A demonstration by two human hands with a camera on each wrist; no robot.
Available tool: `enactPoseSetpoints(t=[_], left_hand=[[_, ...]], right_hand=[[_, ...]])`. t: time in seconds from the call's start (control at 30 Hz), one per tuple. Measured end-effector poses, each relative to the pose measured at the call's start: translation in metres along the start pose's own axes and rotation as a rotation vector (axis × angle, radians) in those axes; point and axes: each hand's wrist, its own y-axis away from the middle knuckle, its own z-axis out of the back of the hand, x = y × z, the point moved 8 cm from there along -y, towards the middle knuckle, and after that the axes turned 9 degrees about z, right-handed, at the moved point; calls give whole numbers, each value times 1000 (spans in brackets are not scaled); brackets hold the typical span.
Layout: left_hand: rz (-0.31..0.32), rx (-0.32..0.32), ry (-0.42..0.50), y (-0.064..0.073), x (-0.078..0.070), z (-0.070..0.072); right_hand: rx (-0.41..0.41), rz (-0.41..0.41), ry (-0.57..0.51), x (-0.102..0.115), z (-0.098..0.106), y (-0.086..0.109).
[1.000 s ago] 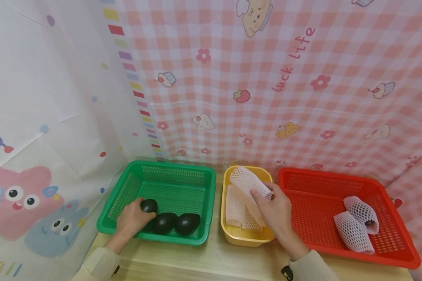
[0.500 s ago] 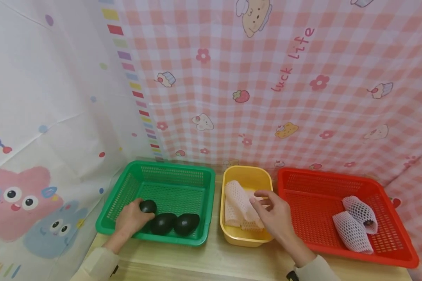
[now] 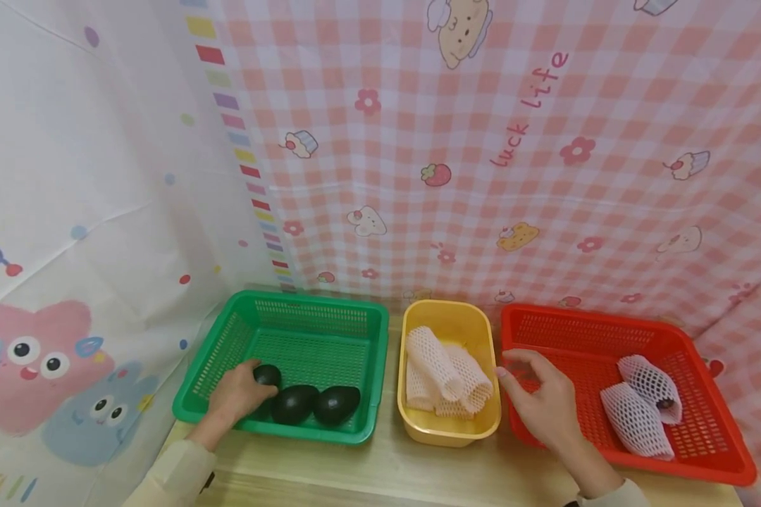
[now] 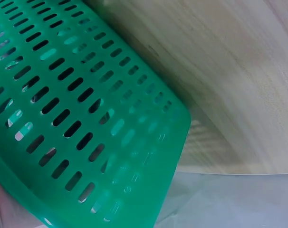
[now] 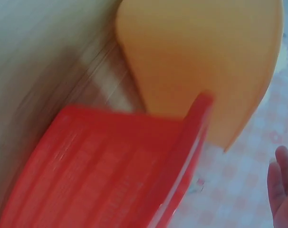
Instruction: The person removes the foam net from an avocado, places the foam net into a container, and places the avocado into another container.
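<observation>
In the head view, my left hand [image 3: 237, 389] reaches into the green basket [image 3: 317, 434] and grips a dark avocado [image 3: 266, 375] between thumb and fingers. Two more avocados, a middle one [image 3: 294, 405] and a right one [image 3: 337, 406], lie beside it along the near side. My right hand [image 3: 545, 401] is over the left end of the red basket [image 3: 640, 465], fingers loosely bent and holding nothing. To its left, the yellow bin [image 3: 447, 438] has several white foam net sleeves [image 3: 432, 362] in it. The right wrist view shows the right fingers [image 5: 287, 175] at its edge.
Two avocados in foam nets, a rear one [image 3: 650, 387] and a front one [image 3: 637, 421], lie at the red basket's right side. All three containers stand side by side on a wooden table [image 3: 380, 472]. A pink checked cloth [image 3: 406, 211] hangs right behind them.
My right hand has let go of a foam net sleeve, which now lies in the yellow bin. That hand has moved right to the red basket. My left hand stays at the avocado.
</observation>
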Motion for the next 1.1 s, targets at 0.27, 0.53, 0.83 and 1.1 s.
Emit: enactPoseSetpoints(t=[0.27, 0.53, 0.83, 1.1], left_hand=[[-26, 25, -11, -5, -1, -2], [-43, 43, -11, -7, 1, -5], [-50, 39, -12, -8, 1, -5], [-50, 43, -11, -8, -2, -5]], right_hand=[[-27, -118, 155, -32, 36, 15], [75, -246, 237, -71, 59, 28], [314, -368, 382, -113, 83, 51], [386, -529, 493, -149, 103, 64]])
